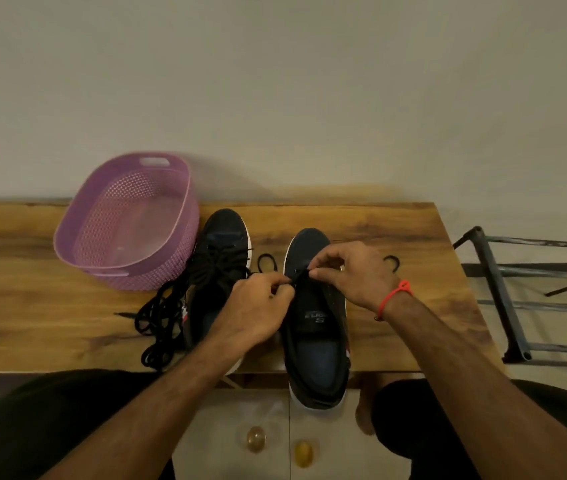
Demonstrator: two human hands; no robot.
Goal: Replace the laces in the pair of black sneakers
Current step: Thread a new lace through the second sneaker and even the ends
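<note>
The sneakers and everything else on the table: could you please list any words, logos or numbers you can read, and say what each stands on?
"S": a large pale letter on the tongue of the right sneaker, seen upside down from the head camera.
A line of small pale lettering beside that "S" on the same tongue: too blurred to read.
Left sneaker, purple basket, loose black laces: no readable text.

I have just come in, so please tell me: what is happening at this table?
A person is lacing the right-hand sneaker. The left hand and right hand each pinch the black lace near its front eyelets. The other sneaker is already laced. Loose laces lie beside it, near an empty purple basket.
</note>
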